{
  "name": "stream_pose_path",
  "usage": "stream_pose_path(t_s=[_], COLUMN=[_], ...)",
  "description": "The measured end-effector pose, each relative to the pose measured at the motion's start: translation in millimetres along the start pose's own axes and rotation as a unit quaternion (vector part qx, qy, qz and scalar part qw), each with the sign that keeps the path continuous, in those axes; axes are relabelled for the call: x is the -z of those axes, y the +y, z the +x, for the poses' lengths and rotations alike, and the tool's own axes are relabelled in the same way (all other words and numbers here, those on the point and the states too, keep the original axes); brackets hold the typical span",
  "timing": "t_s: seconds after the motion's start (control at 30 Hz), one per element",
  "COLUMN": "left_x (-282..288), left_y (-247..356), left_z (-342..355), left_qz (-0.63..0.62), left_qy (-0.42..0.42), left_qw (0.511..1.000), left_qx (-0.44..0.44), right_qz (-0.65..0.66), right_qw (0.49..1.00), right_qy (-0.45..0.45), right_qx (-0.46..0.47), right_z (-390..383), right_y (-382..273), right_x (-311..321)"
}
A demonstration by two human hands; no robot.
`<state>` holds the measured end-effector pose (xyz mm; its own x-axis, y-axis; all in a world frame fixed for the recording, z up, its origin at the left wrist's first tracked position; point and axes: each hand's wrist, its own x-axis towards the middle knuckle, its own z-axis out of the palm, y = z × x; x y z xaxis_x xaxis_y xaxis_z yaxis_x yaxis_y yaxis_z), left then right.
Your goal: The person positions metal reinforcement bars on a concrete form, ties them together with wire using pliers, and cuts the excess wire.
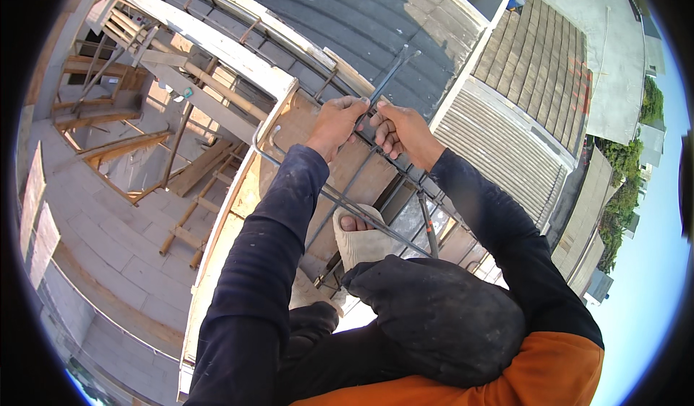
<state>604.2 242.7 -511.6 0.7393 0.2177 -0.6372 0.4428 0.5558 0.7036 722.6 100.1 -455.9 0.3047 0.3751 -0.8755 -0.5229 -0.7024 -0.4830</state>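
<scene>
My left hand (340, 124) is closed on thin dark metal rods (390, 72) that slant up toward the top right. My right hand (400, 133) is closed just beside it, fingers curled; what is pinched in them is too small to make out. Below both hands, steel bars (354, 207) cross over a plywood board (322, 221). A pale sandal (358, 243) with bare toes showing is under the bars. A long tool or bar (426, 218) with an orange band lies to the right of the sandal.
A white ledge (242, 61) borders a lower level on the left, with timber, bamboo poles (217, 80) and a ladder (189, 232). Dark roofing (325, 8) lies ahead; corrugated roofs (506, 138) lie to the right, trees (625, 174) beyond. Openings show between the bars beneath me.
</scene>
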Motion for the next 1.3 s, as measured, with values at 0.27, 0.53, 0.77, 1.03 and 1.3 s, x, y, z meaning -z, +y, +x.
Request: stream_pose_path(t_s=[0.27, 0.53, 0.77, 1.03, 1.3], left_x=[2, 1, -2, -1, -4], left_y=[0, 0, 1, -5, 1], left_z=[2, 5, 0, 3, -2], left_qz=[-0.014, -0.034, -0.021, -0.040, -0.023], left_qy=[-0.009, -0.010, 0.010, 0.016, 0.021], left_qw=[1.000, 0.999, 1.000, 0.999, 1.000], left_qx=[0.001, 0.002, 0.019, 0.006, 0.002], right_qz=[-0.586, -0.058, -0.229, -0.566, -0.139], right_qw=[0.593, 0.986, 0.928, 0.595, 0.969], right_qy=[0.194, 0.085, 0.152, 0.203, 0.123], right_qx=[0.517, 0.130, 0.250, 0.534, 0.166], right_z=[-11, 4, -15, -6, 4], right_y=[-9, -4, -10, -6, -3], right_x=[8, -15, -4, 4, -10])
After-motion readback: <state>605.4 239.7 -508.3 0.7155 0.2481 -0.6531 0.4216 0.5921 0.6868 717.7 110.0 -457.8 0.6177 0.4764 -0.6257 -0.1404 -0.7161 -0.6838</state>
